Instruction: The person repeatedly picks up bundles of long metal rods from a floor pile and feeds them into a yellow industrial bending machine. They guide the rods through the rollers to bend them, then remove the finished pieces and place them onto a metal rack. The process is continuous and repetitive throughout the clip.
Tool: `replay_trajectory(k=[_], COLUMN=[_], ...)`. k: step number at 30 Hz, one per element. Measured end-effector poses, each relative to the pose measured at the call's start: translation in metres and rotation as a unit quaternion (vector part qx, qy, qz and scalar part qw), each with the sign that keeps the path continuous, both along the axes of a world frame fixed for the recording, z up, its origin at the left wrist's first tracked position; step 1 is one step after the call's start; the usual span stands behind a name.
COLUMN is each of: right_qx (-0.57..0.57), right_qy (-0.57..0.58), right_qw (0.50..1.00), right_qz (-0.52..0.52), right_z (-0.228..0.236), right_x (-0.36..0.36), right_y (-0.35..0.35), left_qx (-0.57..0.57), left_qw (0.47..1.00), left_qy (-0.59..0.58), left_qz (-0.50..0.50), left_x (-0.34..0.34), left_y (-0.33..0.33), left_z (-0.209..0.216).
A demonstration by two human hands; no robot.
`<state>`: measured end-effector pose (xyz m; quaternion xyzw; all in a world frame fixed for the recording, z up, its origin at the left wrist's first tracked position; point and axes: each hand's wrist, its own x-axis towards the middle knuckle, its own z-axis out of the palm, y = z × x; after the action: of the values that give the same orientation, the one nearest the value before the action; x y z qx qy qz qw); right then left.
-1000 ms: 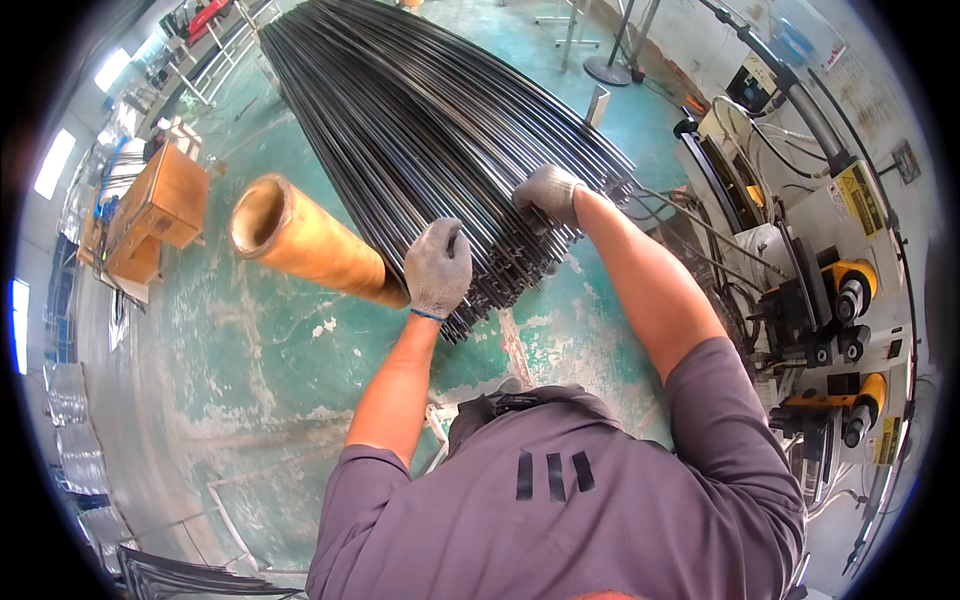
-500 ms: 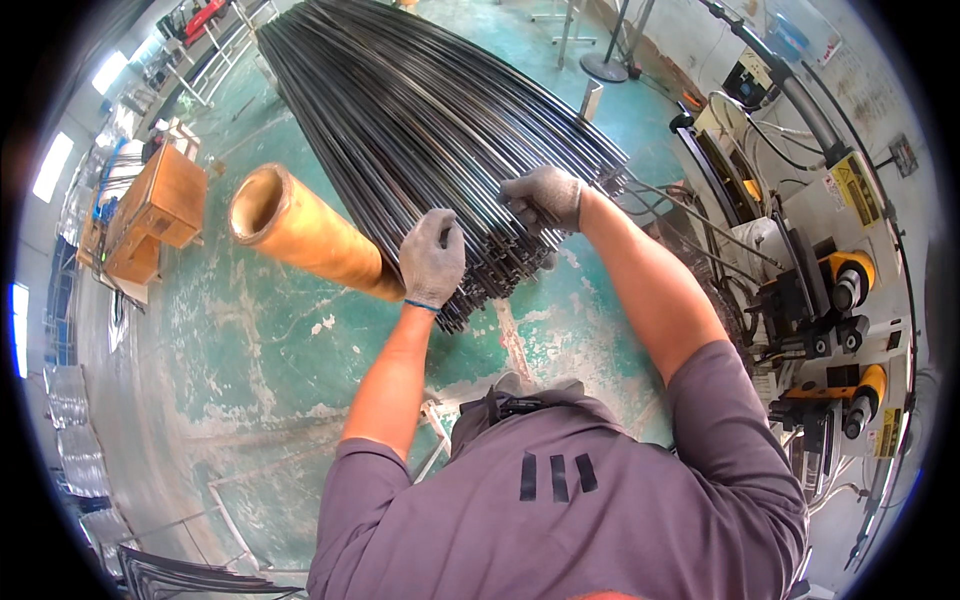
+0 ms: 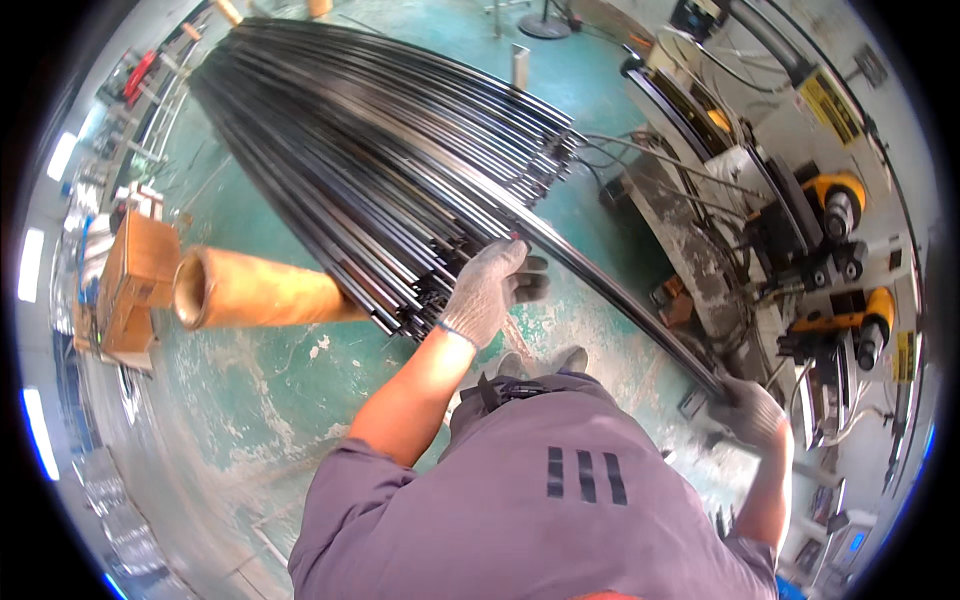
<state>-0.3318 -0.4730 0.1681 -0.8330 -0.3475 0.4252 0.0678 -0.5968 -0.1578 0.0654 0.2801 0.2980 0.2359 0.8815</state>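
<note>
A large bundle of long dark metal tubes (image 3: 330, 150) lies ahead of me, its near ends uneven. One dark tube, or a few close together (image 3: 620, 295), sticks out of the bundle toward the lower right. My right hand (image 3: 750, 410), in a grey knit glove, is closed around its near end. Beside the bundle's near ends, my gloved left hand (image 3: 492, 292) has its fingers apart and appears to hold nothing. It is close to the drawn-out tube; whether they touch I cannot tell.
An upright-leaning orange-brown cylinder (image 3: 265, 288) stands left of the bundle, near cardboard boxes (image 3: 140, 270). On the right is a machine with yellow-and-black fittings (image 3: 838, 200), hoses and a metal frame. A round black stand base (image 3: 545, 25) sits at the far side.
My right hand has moved from the bundle to the lower right, drawing the dark tube out with it. My left hand has shifted right and its fingers have spread. The view has turned.
</note>
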Motion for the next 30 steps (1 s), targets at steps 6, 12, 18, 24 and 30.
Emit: replay_trajectory(k=[6,12,18,24,30], right_qx=[-0.025,0.097,-0.012,0.124,-0.118], right_qy=[-0.308,-0.493,-0.533,-0.532,-0.503], right_qw=[0.942,0.859,0.801,0.798,0.708], right_qz=[-0.134,-0.096,-0.271,-0.255,-0.482], right_z=[-0.015,-0.105,-0.12,-0.14,-0.171], right_x=[-0.026,0.033,0.09,0.112,0.146], right_y=[-0.118,-0.217,-0.368,-0.334,-0.338], left_qx=[-0.156,-0.215,-0.116,0.069,0.077], left_qw=[0.973,0.974,0.984,0.99,0.99], left_qy=[-0.162,-0.071,-0.129,-0.12,-0.12], left_qz=[0.054,0.026,0.032,0.024,-0.006], left_x=[0.068,0.103,0.132,0.195,0.262], left_y=[0.011,-0.048,-0.018,-0.038,-0.05], left_z=[-0.009,0.0,0.055,0.097,0.118])
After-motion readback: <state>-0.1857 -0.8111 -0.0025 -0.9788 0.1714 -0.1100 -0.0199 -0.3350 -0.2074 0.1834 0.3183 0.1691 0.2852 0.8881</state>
